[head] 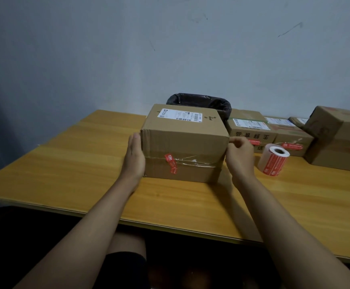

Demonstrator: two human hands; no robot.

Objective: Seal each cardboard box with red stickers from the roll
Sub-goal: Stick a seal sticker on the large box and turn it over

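Observation:
A brown cardboard box [184, 140] stands on the wooden table [65, 170] in front of me, a white shipping label on its top. Its front face has clear tape along the seam and a red sticker [170, 161] across it. My left hand [134, 155] lies flat against the box's left side, fingers straight. My right hand [240, 155] is at the box's right side with fingers loosely curled; whether it touches the box is unclear. The roll of red stickers [273, 159] lies on the table just right of that hand.
Several other cardboard boxes [251, 130] line the back right of the table, some with red stickers, the largest [341, 140] at the far right. A bin with a black bag [201, 101] stands behind the front box. The near table edge runs diagonally below my forearms.

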